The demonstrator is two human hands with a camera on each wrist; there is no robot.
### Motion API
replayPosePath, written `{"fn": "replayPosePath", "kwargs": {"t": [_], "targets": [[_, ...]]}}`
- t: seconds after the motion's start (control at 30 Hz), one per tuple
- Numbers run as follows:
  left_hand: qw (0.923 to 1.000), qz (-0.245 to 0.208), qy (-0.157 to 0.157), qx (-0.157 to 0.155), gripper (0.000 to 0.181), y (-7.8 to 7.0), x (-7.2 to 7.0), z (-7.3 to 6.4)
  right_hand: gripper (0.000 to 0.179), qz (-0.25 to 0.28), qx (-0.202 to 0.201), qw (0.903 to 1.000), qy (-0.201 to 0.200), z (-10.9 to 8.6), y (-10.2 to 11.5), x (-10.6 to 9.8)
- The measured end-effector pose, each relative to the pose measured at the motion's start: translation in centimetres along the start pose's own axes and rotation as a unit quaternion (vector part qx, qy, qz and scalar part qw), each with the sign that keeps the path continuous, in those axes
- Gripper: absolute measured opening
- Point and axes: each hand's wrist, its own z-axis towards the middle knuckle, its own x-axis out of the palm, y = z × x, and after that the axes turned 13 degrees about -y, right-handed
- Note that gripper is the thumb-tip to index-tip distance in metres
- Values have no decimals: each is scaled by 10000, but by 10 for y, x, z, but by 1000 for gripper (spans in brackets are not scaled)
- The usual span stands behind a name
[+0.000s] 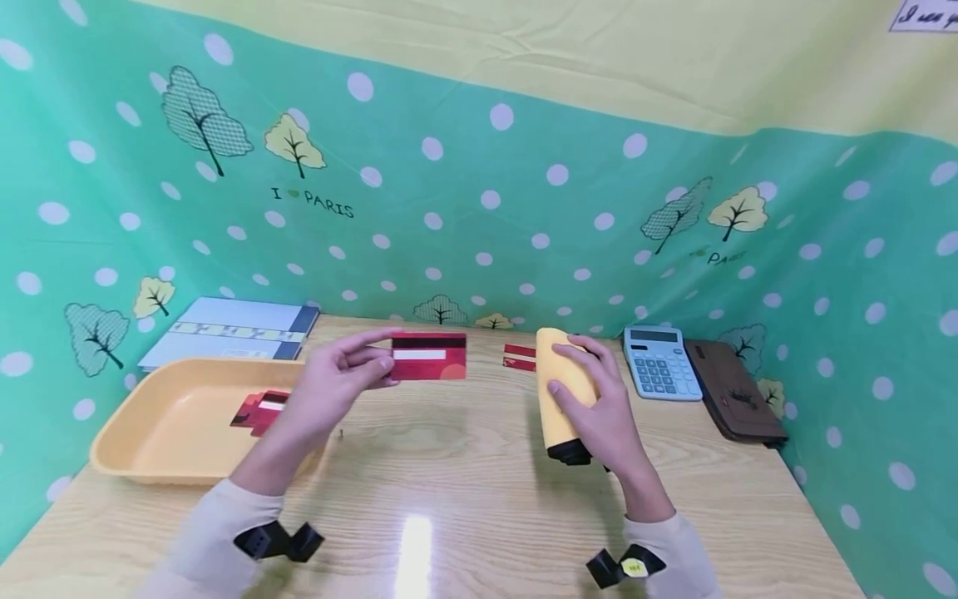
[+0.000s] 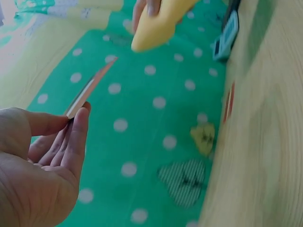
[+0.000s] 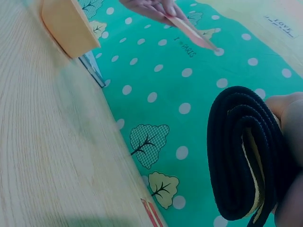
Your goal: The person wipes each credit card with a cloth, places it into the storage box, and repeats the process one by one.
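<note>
Between thumb and fingers, my left hand [image 1: 337, 370] pinches a red bank card [image 1: 441, 366], its black magnetic stripe and white strip facing me. The left wrist view shows that card [image 2: 90, 90] nearly edge-on. My right hand [image 1: 602, 399] grips a rolled yellow-and-black cloth [image 1: 557, 391] above the table. Dark folded layers of the cloth [image 3: 232, 161] show at its end in the right wrist view. Behind the roll, a red card [image 1: 518, 358] lies on the table, partly hidden. Several red cards [image 1: 262, 409] lie in an orange-yellow plastic basin [image 1: 180, 416], partly behind my left forearm.
A blue-grey folder or book [image 1: 232, 324] lies behind the basin. At the right stand a light blue calculator [image 1: 660, 366] and a brown zipped case [image 1: 737, 391]. A green dotted cloth [image 1: 464, 191] hangs around the wooden table [image 1: 464, 466].
</note>
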Motion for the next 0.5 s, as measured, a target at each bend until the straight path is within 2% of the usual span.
{"fn": "replayPosePath", "kwargs": {"t": [0.13,0.33,0.5], "targets": [[9989,397,-140,210,47,-1,-30,-3,45,40,-48,10000,43,1,0,0],[9911,1259,-384,213,53,7,-75,-10,45,72,-59,9999,59,1,1,1],[9895,1393,-388,-80,57,18,-106,-11,45,61,-33,10000,49,-1,1,0]]}}
